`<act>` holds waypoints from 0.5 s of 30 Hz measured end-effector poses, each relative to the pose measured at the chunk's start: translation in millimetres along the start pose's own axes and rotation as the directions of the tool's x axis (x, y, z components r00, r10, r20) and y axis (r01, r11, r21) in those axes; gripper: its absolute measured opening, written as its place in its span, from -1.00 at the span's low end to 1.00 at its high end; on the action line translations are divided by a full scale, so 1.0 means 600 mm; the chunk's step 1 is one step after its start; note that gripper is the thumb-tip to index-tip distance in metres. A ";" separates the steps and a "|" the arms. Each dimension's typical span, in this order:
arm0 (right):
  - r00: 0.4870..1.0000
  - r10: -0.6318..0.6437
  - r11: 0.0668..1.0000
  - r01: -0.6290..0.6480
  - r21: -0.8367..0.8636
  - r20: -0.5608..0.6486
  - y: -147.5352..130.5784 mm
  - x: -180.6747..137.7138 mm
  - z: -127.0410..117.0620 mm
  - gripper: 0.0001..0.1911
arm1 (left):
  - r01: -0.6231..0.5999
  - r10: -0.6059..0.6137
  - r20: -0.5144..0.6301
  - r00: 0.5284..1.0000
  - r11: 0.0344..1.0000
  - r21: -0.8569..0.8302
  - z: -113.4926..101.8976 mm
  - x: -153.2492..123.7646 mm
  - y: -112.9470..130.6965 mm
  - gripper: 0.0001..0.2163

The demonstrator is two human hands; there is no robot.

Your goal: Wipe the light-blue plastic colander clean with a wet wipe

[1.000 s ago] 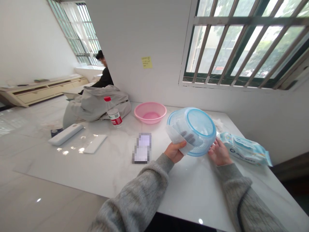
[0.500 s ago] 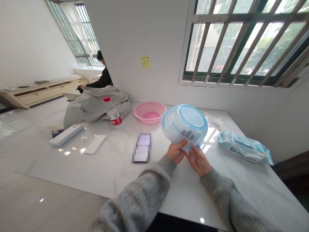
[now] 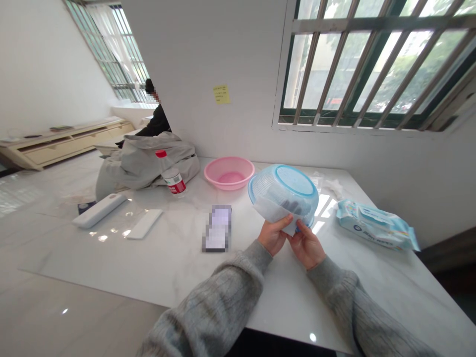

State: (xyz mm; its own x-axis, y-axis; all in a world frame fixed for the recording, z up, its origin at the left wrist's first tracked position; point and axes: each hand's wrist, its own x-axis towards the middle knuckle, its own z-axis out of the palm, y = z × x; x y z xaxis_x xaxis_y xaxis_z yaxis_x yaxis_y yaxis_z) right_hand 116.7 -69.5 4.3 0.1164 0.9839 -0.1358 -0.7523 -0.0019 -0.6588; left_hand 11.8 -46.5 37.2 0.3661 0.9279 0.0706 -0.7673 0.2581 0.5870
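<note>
A clear blue plastic colander basket (image 3: pixel 288 191) is held tilted above the white table (image 3: pixel 178 258), its underside facing me. My left hand (image 3: pixel 273 235) grips its near rim, fingers inside the bowl and thumb pressing a white wipe (image 3: pixel 271 210) against the wall. My right hand (image 3: pixel 307 245) is closed beside the left, pinching the lower rim and the wipe's edge. Both arms wear grey knitted sleeves.
A pack of wet wipes (image 3: pixel 375 225) lies at the right. A pink basin (image 3: pixel 229 172), a red-capped water bottle (image 3: pixel 171 176), a grey jacket (image 3: pixel 141 161), a phone (image 3: pixel 217 229) and two white flat items (image 3: pixel 98 209) stand on the table. Another person (image 3: pixel 156 119) sits at the back.
My right hand has slid from the basket's right side to its lower rim next to my left hand. The basket has turned and sunk slightly to the left.
</note>
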 end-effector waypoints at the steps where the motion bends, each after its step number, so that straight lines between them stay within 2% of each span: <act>1: 1.000 0.008 1.000 -0.008 0.011 -0.009 -0.002 0.001 -0.001 -0.60 | -0.001 0.001 0.003 1.000 1.000 0.009 -0.001 0.000 0.003 -0.46; 5: 1.000 0.013 0.999 -0.013 0.034 -0.010 -0.014 0.007 -0.005 -0.64 | 0.020 -0.020 0.035 0.999 1.000 0.016 -0.007 0.005 0.015 -0.42; 9: 0.999 -0.031 0.999 0.031 0.015 0.018 -0.031 0.013 -0.009 -0.66 | 0.080 -0.076 0.077 0.994 0.996 -0.050 -0.015 0.008 0.022 -0.40; 15: 0.997 -0.041 0.999 0.042 -0.008 0.060 -0.038 0.020 -0.017 -0.61 | 0.118 -0.117 0.019 0.993 0.989 -0.086 -0.022 0.011 0.018 -0.51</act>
State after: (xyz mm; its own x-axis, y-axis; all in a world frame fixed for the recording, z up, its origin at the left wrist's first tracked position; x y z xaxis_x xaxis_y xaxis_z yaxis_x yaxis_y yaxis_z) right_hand 141.9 -59.4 10.0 0.1079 0.9921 -0.0636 -0.7417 0.0377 -0.6697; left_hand -1.0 -33.9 33.2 0.4636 0.8859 0.0169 -0.7608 0.3883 0.5200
